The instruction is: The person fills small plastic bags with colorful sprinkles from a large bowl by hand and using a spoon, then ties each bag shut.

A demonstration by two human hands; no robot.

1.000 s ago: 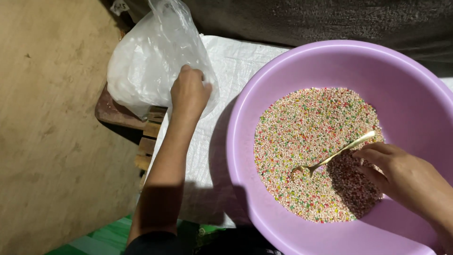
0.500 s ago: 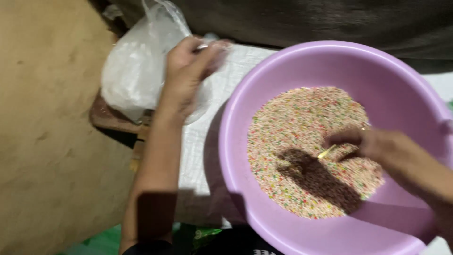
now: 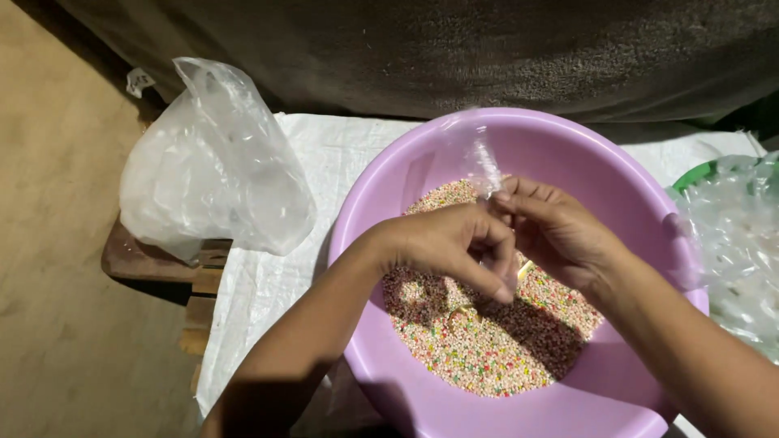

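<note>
Two bare hands meet above a lilac plastic basin [image 3: 649,195] half filled with tiny multicoloured sugar beads [image 3: 487,349]; the left hand [image 3: 454,243] comes in from the lower left, its fingers curled and its grip narrow, pinched on a small clear plastic bag [image 3: 484,166]; the right hand [image 3: 560,231] reaches in from the lower right, its grip likewise narrow, fingertips closed on the same bag just beside the left hand's fingers; the two hands touch or very nearly touch over the middle of the basin. The small bag rises from between the fingertips as a thin, crumpled, see-through strip, standing above the far part of the beads and in front of the basin's far wall; how much of it is hidden inside the hands cannot be told. A pale stick-like object [image 3: 526,268] shows just under the right hand, too hidden to identify. The basin sits on a white woven sheet [image 3: 341,154] spread over the worktop; to the left, a large, puffed-up clear plastic bag [image 3: 215,170] rests partly on the sheet and partly over a dark wooden edge [image 3: 138,264], well apart from the hands; at the right edge, more crumpled clear plastic [image 3: 734,243] lies against a green rim [image 3: 690,174], near the basin; a dark grey cloth [image 3: 454,49] hangs along the back; sandy floor [image 3: 57,243] lies on the left.
</note>
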